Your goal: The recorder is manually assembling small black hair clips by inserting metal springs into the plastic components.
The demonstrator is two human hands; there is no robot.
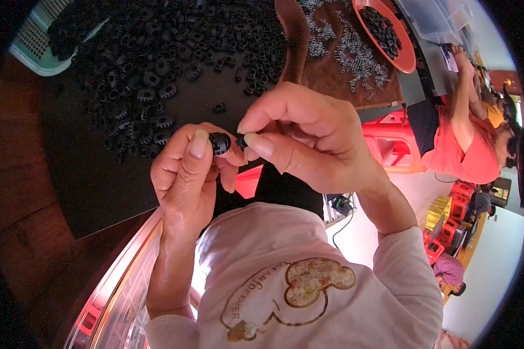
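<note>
My left hand [186, 168] is closed, pinching a small black plastic claw clip piece [220, 143] between thumb and fingers, its rounded face turned up. Close beside it, my right hand [308, 136] has thumb and forefinger nearly together on a small dark piece [241, 141], mostly hidden by the fingertips. Both hands are held over the near edge of a dark table. Beyond them lies a large heap of similar black toothed clip pieces [148, 93]. One loose black piece [219, 108] rests apart from the heap, just past my left hand.
Small silvery springs [361, 61] are scattered on a brown cloth [381, 93] at the far right. An orange-red bowl [409, 58] there holds black pieces. A pale green basket [46, 65] stands far left. Red stools [393, 148] and a person in a red top [466, 154] are at right.
</note>
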